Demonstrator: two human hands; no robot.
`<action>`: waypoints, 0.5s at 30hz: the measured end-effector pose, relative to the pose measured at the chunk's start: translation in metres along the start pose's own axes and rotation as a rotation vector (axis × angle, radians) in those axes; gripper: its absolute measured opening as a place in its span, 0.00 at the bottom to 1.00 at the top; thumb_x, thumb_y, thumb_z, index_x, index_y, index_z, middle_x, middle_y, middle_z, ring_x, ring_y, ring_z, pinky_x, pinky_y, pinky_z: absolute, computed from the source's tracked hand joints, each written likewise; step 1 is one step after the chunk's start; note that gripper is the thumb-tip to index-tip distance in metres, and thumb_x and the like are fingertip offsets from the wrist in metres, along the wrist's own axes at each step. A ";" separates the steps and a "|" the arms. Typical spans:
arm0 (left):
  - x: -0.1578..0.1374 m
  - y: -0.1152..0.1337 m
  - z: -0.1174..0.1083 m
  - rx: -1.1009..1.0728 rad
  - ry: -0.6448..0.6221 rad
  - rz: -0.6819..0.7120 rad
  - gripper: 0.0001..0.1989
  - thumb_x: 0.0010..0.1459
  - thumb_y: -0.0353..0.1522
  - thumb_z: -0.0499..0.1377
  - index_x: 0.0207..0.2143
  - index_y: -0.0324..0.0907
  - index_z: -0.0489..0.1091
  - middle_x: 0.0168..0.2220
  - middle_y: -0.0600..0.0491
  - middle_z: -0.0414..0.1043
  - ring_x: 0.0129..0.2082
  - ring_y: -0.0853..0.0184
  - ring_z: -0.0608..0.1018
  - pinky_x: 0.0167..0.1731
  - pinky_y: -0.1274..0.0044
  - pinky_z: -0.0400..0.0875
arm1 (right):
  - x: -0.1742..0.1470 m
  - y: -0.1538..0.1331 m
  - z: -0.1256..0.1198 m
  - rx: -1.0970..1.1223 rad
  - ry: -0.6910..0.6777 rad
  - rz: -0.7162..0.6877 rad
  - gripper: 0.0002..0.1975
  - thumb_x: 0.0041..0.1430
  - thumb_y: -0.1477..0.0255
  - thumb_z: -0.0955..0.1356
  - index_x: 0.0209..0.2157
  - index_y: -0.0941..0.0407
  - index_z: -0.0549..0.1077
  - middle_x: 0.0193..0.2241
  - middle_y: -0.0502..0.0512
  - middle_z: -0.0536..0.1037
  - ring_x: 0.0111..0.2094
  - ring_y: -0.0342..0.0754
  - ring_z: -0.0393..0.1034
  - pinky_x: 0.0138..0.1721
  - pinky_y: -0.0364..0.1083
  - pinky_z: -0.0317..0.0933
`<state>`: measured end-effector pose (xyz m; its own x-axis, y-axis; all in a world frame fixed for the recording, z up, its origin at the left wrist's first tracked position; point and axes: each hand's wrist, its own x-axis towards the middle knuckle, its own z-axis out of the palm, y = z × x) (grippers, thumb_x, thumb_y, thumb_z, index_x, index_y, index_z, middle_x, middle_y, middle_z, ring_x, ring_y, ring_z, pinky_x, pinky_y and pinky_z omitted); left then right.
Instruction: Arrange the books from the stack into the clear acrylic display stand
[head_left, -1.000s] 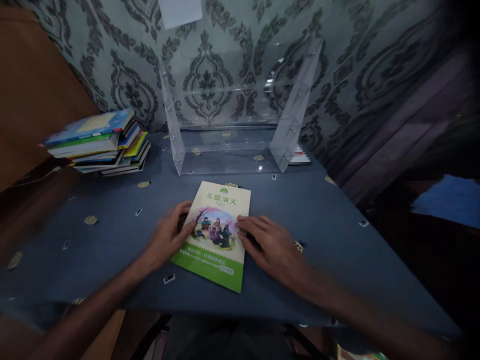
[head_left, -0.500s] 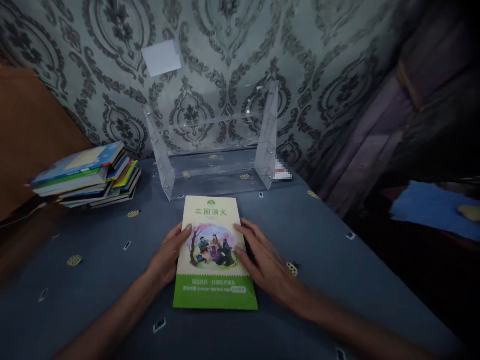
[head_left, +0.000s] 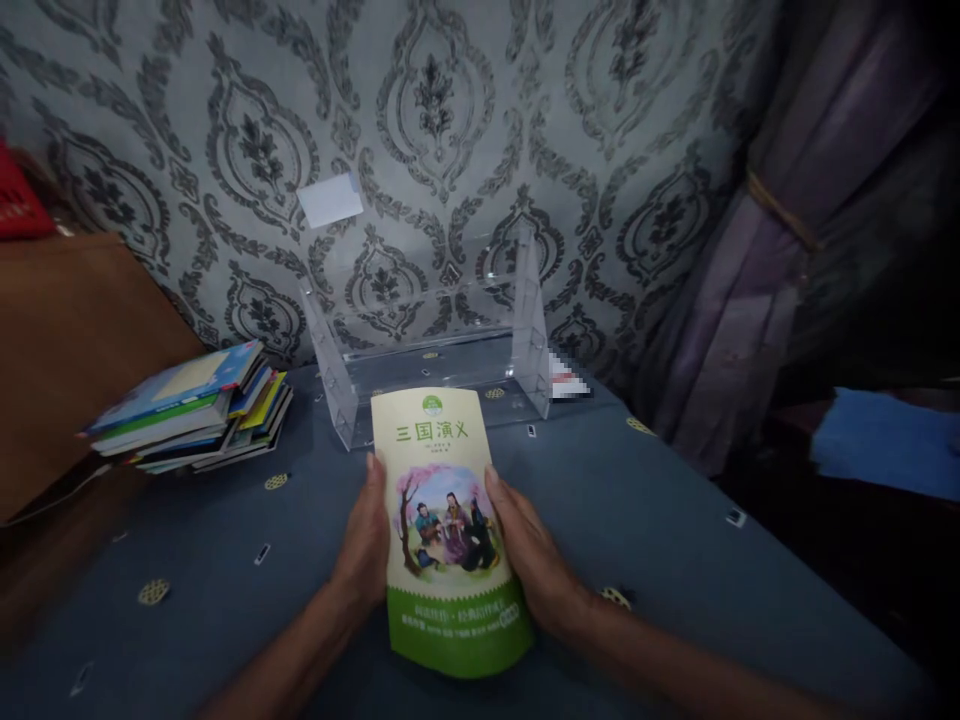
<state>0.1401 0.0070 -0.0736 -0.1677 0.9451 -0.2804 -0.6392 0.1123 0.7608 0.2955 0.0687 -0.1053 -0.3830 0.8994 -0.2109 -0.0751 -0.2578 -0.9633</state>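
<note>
The left hand [head_left: 367,540] and right hand [head_left: 536,560] clasp a bowed cream-and-green book [head_left: 450,530] by its sides, over a patterned blue tablecloth [head_left: 210,620]; behind stand a clear rack [head_left: 531,335] and damask wallpaper [head_left: 435,110]; stacked books [head_left: 191,405] left; purple curtain [head_left: 739,330] right.

Rack [head_left: 431,350] stands behind bk [head_left: 450,520], bk pile [head_left: 199,405] L.

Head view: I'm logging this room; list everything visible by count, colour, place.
Book: one, cream and green, centre
Rack: one, clear, behind book
Book stack: one, multicoloured, left
Tablecloth: one, blue, under rack
Pixelated item: one, whitish, beside rack
Wall: one, grey, back
Paper: one, white, on wall
Curtain: one, purple, right
Panel: one, brown, left
Red item: one, red, upper left
Blue item: one, blue, right
Left hand, right hand: one each, bare, holding book
</note>
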 end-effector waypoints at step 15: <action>0.007 -0.002 -0.026 -0.081 -0.158 -0.147 0.42 0.60 0.60 0.51 0.65 0.40 0.63 0.58 0.39 0.74 0.59 0.46 0.74 0.63 0.55 0.62 | -0.010 -0.012 -0.010 0.205 -0.434 0.018 0.31 0.59 0.45 0.67 0.52 0.54 0.75 0.42 0.59 0.83 0.41 0.54 0.79 0.44 0.54 0.72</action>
<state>0.1206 0.0054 -0.0923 0.0469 0.9575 -0.2845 -0.7074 0.2330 0.6673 0.3091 0.0665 -0.0932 -0.7319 0.6747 -0.0960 -0.2285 -0.3757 -0.8981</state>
